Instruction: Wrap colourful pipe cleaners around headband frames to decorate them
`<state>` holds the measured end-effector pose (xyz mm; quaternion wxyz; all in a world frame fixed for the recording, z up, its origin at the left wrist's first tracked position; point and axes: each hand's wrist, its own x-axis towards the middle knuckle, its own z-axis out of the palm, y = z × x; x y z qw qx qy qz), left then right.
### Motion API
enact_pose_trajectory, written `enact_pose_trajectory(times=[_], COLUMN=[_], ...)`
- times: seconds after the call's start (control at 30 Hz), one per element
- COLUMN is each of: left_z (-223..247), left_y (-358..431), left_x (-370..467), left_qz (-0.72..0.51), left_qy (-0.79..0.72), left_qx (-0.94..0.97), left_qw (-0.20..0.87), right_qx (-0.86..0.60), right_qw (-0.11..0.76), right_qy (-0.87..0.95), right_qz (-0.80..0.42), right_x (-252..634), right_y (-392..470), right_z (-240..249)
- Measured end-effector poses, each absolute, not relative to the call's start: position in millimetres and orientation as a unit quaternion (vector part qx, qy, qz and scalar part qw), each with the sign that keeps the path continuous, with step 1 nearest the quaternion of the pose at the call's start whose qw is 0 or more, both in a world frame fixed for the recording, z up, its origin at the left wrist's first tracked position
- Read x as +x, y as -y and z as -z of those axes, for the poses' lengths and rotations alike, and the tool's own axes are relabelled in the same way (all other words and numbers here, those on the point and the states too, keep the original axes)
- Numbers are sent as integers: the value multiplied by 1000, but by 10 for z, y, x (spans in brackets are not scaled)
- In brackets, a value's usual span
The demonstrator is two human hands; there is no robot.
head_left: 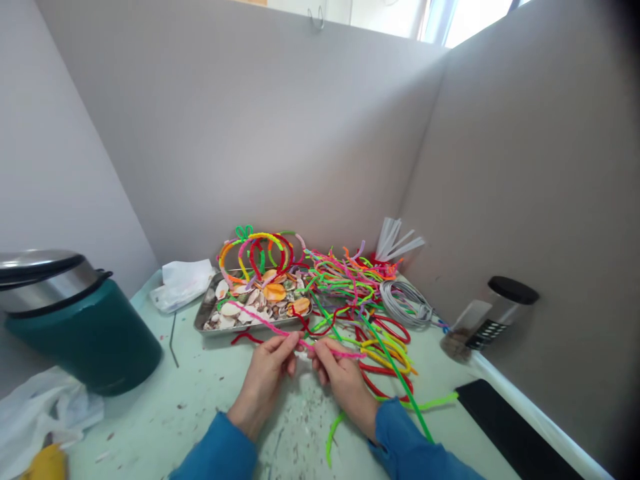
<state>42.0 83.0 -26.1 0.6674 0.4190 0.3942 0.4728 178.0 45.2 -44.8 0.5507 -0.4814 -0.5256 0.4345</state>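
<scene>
A pink fuzzy stem (pixel 265 321) stretches between my two hands, just in front of a metal tray (pixel 200 319) of seashells. My left hand (pixel 270 373) pinches it between thumb and fingers. To the right, my right hand (pixel 340 373) pinches the same stem, and its end sticks out past the knuckles. A small white bit shows between the hands, too small to make out. Red and yellow bent stems (pixel 385 357) lie beside my right hand, and a long green stem (pixel 400 377) passes behind the right wrist.
Colourful hoops (pixel 260 253) stand on the tray. Behind lie piled stems (pixel 345 273), a grey wire coil (pixel 406 305) and white strips (pixel 395 241). A teal container (pixel 90 333) and tissue (pixel 45 413) are left; a clear jar (pixel 483 327) and black flat object (pixel 515 427) are right.
</scene>
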Motion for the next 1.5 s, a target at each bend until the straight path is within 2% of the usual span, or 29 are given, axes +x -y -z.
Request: enact_pose_trajectory(times=[0.37,0.7,1.2,1.5], left_z=[286,167,190,177], left_y=[-956,-913,-936,-958], left_x=[297,303,281,247], left_qz=[-581,-595,-612,-626], left_qy=[-364,-326,-317,-381], left_qx=[308,274,253,290], left_qw=[660,682,679,616], right_qx=[-509,-496,-507,-510], right_qw=[608,640,629,651], right_qy=[417,379,374,370], right_qz=[-443,-448,-456,-423], right_x=[1829,1845,1849,1860], right_y=[-496,-494,-493,-536], right_z=[437,433,419,460])
